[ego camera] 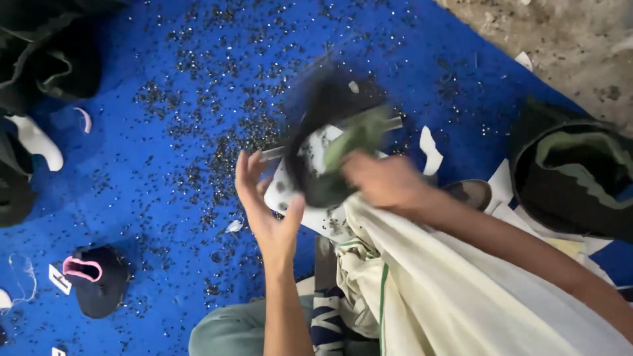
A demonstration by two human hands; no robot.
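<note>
Blue mat strewn with dark specks, bare dusty ground at the top right corner

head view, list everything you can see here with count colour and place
blue fabric ground sheet: one, blue, under almost everything
small dark specks: too many to count, dark grey, strewn over the sheet's middle
blurred black shoe-shaped piece with green lining: one, black and green, centre, between the hands
white woven sack: one, off-white with a green stripe, lower right, over the lap
black bag with green lining: one, right edge
black piece with pink opening: one, lower left
dark bundles: heap, count unclear, upper left
white scraps: several, right of centre
bare dirt floor: top right
left hand: open, fingers spread, beside the black piece
right hand: gripping the black piece, blurred
</note>
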